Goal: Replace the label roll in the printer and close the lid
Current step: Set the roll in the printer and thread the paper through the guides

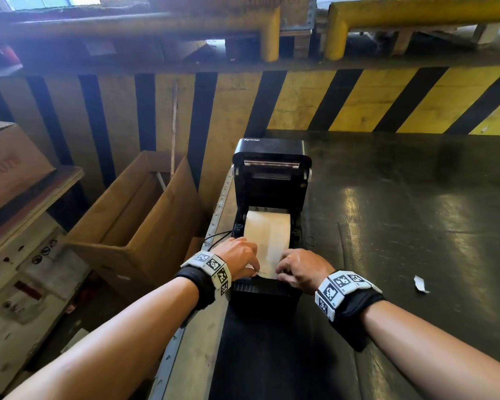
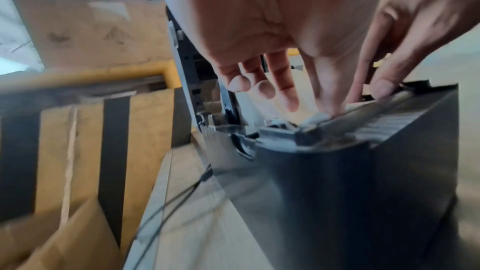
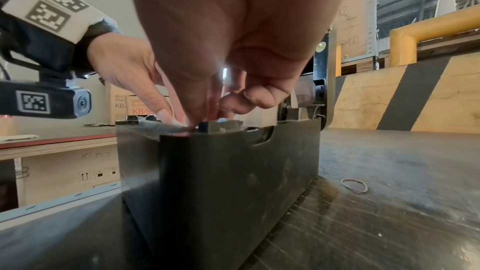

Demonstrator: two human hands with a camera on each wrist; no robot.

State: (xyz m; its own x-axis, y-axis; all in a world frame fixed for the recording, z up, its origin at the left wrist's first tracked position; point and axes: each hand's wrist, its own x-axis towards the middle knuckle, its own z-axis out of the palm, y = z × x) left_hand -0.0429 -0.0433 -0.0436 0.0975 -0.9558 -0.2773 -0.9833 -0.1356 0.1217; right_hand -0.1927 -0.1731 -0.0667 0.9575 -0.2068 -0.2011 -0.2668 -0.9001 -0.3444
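Note:
A black label printer (image 1: 267, 287) stands at the left edge of a dark table (image 1: 401, 226), with its lid (image 1: 270, 168) raised upright. A white label roll (image 1: 267, 226) lies in the open bay, and its loose strip (image 1: 267, 259) runs forward to the front slot. My left hand (image 1: 240, 256) pinches the strip's left edge at the front lip; the left wrist view shows its fingertips (image 2: 330, 106) pressing down on the paper end (image 2: 315, 118). My right hand (image 1: 300, 267) grips the right edge, its fingers (image 3: 244, 98) curled over the printer's front (image 3: 221, 171).
An open cardboard box (image 1: 133, 220) stands on the floor to the left of the table. A yellow and black striped wall (image 1: 387, 99) rises behind the printer. A paper scrap (image 1: 421, 284) and a rubber band (image 3: 354, 185) lie on the table to the right. A thin cable (image 1: 217, 236) leaves the printer's left side.

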